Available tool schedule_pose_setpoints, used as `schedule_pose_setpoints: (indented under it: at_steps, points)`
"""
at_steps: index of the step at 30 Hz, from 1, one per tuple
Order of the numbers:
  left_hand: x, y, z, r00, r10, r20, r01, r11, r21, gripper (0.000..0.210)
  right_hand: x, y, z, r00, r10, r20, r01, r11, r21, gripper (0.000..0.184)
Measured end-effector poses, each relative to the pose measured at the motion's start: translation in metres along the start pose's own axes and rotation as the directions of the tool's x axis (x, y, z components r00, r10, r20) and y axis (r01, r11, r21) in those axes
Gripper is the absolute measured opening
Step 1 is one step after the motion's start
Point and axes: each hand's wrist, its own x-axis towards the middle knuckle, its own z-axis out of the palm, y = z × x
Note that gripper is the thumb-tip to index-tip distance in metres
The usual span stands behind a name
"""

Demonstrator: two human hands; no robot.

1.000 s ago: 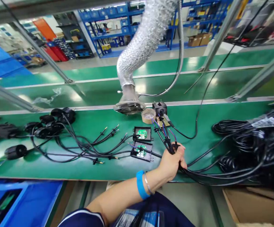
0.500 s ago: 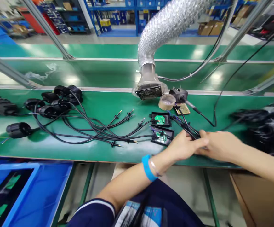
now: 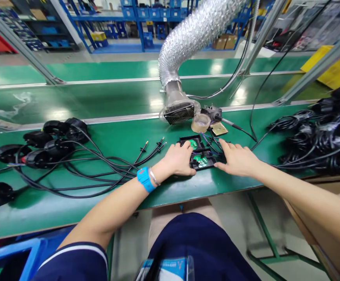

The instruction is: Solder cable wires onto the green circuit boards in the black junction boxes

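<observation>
Two black plastic housings lie side by side on the bench, a far housing and a near housing. Each holds a green circuit board, the near board partly showing. My left hand lies at their left ends, fingers apart, thumb by the near housing's front corner. It covers where the black cables come in. On the other side is my right hand, fingers spread, thumb touching the near housing's right end. Thin wires run between the far housing and my right fingers. Contact under the palms is hidden.
Black round cable fittings with long cables cover the left. A fume extractor nozzle, a tape roll, a soldering iron and a sponge stand behind the housings. Coiled cables pile up at right.
My hands have parted from the cables right of the housings. The left moved to the housings' left ends, the right settled at their right ends with fingers spread. The view has shifted right.
</observation>
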Motion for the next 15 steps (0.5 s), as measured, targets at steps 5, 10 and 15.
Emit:
schedule_pose_setpoints:
  at_steps: [5,10,15]
  points:
    - [-0.036,-0.011,-0.005,0.999,-0.045,-0.029,0.047,0.996,0.071,0.061,0.030,0.013,0.019,0.999,-0.050,-0.021,0.054,0.951,0.303,0.093]
    - [-0.050,-0.014,-0.003,0.997,-0.073,-0.011,0.073,0.997,0.014,0.062,0.021,0.006,0.045,0.960,0.016,-0.281,0.090,0.928,0.362,0.041]
    - [-0.049,0.002,0.001,0.993,-0.108,-0.052,0.109,0.994,0.029,0.083,0.017,0.026,0.050,0.904,0.022,-0.427,0.254,0.777,0.576,0.040]
